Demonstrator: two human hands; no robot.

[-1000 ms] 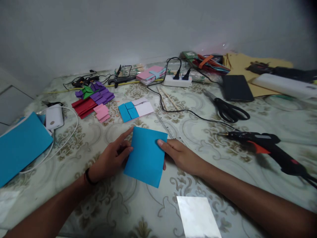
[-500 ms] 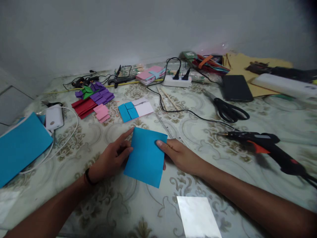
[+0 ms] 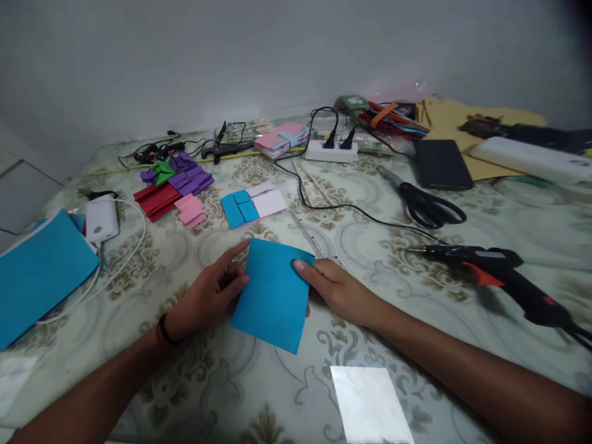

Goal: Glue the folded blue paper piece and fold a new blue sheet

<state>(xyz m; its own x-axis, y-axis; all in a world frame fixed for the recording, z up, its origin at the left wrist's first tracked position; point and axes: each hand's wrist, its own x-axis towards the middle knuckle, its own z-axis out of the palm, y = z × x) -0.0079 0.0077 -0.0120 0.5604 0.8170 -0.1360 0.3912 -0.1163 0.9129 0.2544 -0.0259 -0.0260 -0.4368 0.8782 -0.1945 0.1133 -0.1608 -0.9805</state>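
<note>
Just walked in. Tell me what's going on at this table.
A person is holding a blue sheet of paper up in both hands: the left hand at its left edge, the right hand with the thumb on the front near the upper right. A white sheet lies on the patterned cloth nearby. Farther off are folded paper pieces, and to the right lie scissors and a black tool with an orange trigger.

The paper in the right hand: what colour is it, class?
The paper is blue, seen best in the head view.
</note>
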